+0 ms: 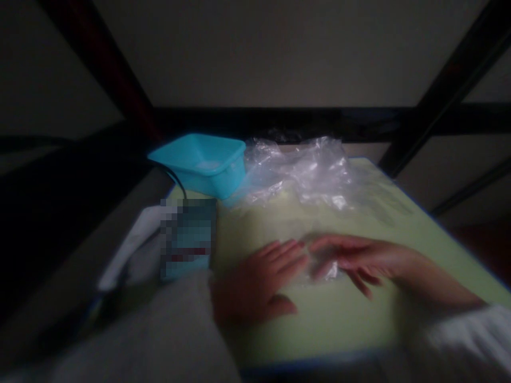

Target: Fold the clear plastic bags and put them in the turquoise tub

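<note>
My left hand (259, 284) is open over the table, its fingers stretched to the right and its thumb apart below them. Facing it from the right is my right hand (359, 258), fingers spread and slightly bent, blurred at the tips. A small piece of clear plastic (331, 272) shows shiny under the right fingers; it seems to lie on the table, and its full outline is hard to make out. The fingertips of both hands come close together above it. Neither hand visibly grips anything.
On the yellow-green table (339, 330) with a blue edge, crumpled clear plastic bags (307, 170) lie at the back. A turquoise basin (223, 178) stands back left, something pale inside. A pixelated flat device (189, 239) with a cable (178, 181) is left of my hands.
</note>
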The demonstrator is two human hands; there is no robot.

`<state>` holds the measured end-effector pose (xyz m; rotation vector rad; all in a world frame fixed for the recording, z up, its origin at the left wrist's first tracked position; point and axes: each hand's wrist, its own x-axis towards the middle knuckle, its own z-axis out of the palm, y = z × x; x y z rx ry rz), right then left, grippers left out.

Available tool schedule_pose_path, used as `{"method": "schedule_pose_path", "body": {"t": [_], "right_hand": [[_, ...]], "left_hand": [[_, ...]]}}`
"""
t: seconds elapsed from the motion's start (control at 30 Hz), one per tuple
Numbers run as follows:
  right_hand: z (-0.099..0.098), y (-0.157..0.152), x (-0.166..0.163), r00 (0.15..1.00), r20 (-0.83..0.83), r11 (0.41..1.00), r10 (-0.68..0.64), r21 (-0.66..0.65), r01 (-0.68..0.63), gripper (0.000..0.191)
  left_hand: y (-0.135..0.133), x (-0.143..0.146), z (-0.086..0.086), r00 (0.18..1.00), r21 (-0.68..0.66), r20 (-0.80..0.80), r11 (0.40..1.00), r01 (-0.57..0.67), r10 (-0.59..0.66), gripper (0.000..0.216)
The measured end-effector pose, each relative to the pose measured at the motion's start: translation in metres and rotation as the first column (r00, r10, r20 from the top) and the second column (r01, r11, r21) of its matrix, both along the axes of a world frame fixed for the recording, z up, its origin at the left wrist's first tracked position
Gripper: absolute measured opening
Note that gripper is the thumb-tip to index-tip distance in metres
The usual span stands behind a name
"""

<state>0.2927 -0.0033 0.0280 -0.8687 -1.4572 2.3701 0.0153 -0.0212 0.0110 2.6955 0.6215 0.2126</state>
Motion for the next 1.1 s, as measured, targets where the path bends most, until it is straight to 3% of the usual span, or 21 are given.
{"method": "schedule_pose_path", "body": {"t": [0.37,0.87,1.1], "right_hand": [[0.006,-0.001,-0.002,0.998,0.022,0.998,0.058,0.001,-0.058,0.052],[0.010,-0.001,0.001,0.996,0.090,0.998,-0.002,0.066,-0.004,0.052],[0.011,0.000,0.003,0.993,0.116,0.998,-0.020,0.068,0.012,0.050]], "left_hand": [[-0.001,0.000,0.003,0.999,0.006,-0.035,1.000,-0.007,0.007,0.075],[0.000,-0.001,0.002,1.000,0.008,0.015,1.000,0.003,-0.004,0.067],[-0.001,0.001,0.002,0.999,0.021,-0.052,1.000,0.005,-0.004,0.070]]}}
